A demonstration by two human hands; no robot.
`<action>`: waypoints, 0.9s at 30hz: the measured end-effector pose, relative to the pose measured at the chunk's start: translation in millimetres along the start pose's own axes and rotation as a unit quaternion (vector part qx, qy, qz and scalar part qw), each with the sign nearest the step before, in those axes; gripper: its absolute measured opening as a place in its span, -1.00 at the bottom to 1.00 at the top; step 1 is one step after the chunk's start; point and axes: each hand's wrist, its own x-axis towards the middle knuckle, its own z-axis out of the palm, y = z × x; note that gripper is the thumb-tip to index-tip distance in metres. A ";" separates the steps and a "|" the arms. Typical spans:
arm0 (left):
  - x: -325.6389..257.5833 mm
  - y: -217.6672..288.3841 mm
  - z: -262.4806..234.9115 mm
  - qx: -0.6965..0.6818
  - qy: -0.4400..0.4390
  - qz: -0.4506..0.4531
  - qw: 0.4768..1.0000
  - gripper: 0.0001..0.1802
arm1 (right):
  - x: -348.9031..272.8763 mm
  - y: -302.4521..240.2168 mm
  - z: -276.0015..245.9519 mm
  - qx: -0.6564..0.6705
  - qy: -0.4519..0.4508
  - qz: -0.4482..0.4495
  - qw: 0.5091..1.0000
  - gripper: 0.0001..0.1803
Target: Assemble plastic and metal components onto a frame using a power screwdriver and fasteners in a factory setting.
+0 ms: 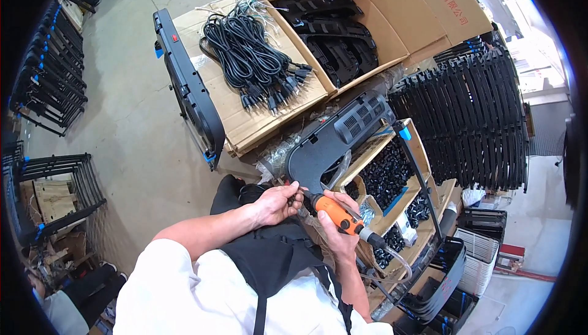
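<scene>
My right hand (339, 241) is wrapped round an orange air screwdriver (334, 212), whose clear hose (401, 261) curves away at its rear end. The tool's front end points left, toward my left hand (279, 204). That hand is closed, with thumb and fingers pinched by the tool's front; what they hold is too small to make out. Just beyond both hands lies a black plastic housing (312, 158) with vent slots, its near rounded end close to my left fingertips.
Past the housing, a pile of black power cords (245, 53) rests on cardboard beside an open carton (392, 29) of black plastic parts. Another black housing (190, 84) leans at the left. On the right are a divided box of small black parts (384, 173) and stacked black frames (462, 120).
</scene>
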 end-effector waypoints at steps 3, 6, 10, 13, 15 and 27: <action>-3.1 -4.4 -3.8 0.072 0.074 0.001 0.995 -0.64 | 3.5 4.6 3.5 -0.012 0.012 -0.003 1.000 -0.38; -7.9 -3.4 -11.0 0.199 0.094 0.000 0.975 -0.59 | 8.0 2.5 9.0 -0.038 0.014 -0.007 0.999 -0.40; -12.6 0.5 -19.3 0.240 0.087 0.017 0.967 -0.60 | 16.4 1.7 19.5 -0.085 0.007 -0.037 0.996 -0.43; -16.4 3.5 -19.7 0.234 0.085 0.028 0.968 -0.62 | 20.8 0.8 28.3 -0.130 -0.004 -0.021 0.991 -0.46; -15.5 5.0 -25.1 0.242 0.097 0.065 0.963 -0.65 | 26.4 1.4 32.6 -0.140 -0.008 -0.031 0.990 -0.49; -23.8 28.5 -34.6 0.201 0.097 0.082 0.971 -0.70 | 30.0 3.9 43.3 -0.161 0.008 -0.027 0.987 -0.60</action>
